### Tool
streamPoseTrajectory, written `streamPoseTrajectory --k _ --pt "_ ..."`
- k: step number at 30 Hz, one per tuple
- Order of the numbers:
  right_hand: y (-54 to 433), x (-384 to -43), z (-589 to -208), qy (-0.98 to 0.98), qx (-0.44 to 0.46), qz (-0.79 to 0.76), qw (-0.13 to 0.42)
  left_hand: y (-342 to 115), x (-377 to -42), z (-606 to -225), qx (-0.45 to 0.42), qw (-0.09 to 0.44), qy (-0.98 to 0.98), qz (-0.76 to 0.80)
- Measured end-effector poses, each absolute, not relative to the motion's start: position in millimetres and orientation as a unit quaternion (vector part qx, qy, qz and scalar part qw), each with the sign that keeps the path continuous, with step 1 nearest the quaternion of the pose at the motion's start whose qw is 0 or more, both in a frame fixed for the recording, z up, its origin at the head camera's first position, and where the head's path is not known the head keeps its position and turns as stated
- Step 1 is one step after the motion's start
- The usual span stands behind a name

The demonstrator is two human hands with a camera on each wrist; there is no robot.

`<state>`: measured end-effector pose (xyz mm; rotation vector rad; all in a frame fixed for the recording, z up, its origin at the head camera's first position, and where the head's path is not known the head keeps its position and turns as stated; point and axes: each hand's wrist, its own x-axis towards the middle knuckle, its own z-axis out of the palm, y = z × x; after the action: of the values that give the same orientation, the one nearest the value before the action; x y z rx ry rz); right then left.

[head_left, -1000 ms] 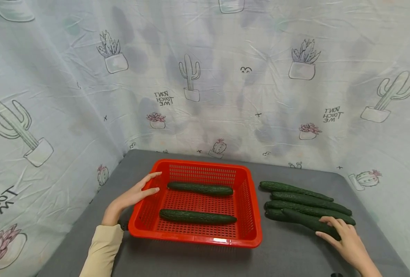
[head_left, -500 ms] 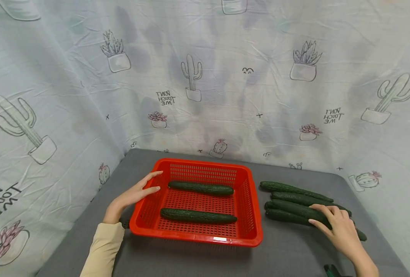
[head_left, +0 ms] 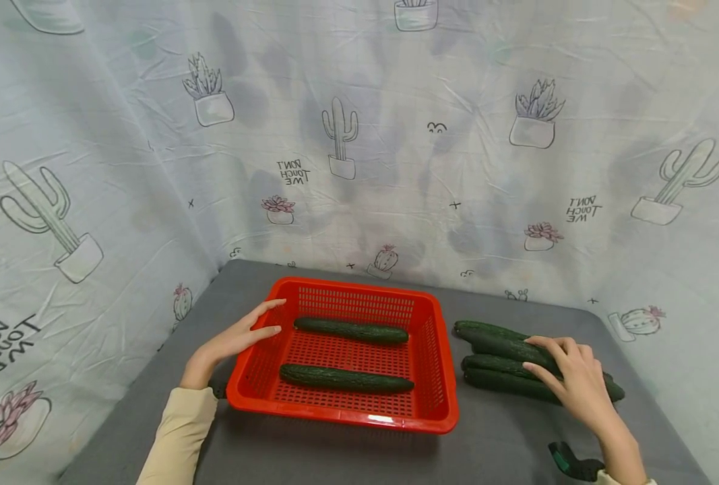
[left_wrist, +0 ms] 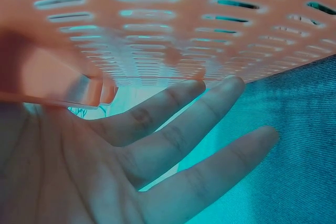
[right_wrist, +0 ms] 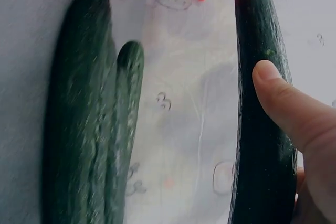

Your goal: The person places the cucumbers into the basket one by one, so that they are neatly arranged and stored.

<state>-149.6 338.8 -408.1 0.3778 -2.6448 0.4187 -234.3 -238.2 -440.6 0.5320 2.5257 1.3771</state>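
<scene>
My right hand (head_left: 577, 380) grips a dark green cucumber (head_left: 513, 350) over the group on the table's right side. In the right wrist view, the thumb lies along this cucumber (right_wrist: 257, 24), which stands apart from the cucumbers (right_wrist: 73, 103) at left. Several cucumbers (head_left: 505, 382) lie side by side there, partly hidden by the hand. My left hand (head_left: 238, 339) is at the left rim of a red plastic basket (head_left: 341, 417). Its fingers stretch out straight beside the perforated wall (left_wrist: 152, 24) in the left wrist view. Inside the basket lie two cucumbers, a rear one (head_left: 352, 330) and a front one (head_left: 347, 378).
A grey cloth-covered table (head_left: 486, 451) carries everything. White curtains (head_left: 395, 168) with cactus drawings stand behind it and at both sides. A black and green wrist device (head_left: 574, 463) is strapped by the right wrist.
My right hand has moved left and toward the back with the cucumber, from the front of the group to above its rear part. The left hand has stayed at the basket.
</scene>
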Motion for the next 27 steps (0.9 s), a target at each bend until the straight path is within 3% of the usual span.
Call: streamPoseTrajectory --k 27 --pt "249.3 -183.8 -355.4 -0.951 0.182 0.124 0.216 -237.7 -235.3 -438.2 0.182 0.113 0.857 0.469"
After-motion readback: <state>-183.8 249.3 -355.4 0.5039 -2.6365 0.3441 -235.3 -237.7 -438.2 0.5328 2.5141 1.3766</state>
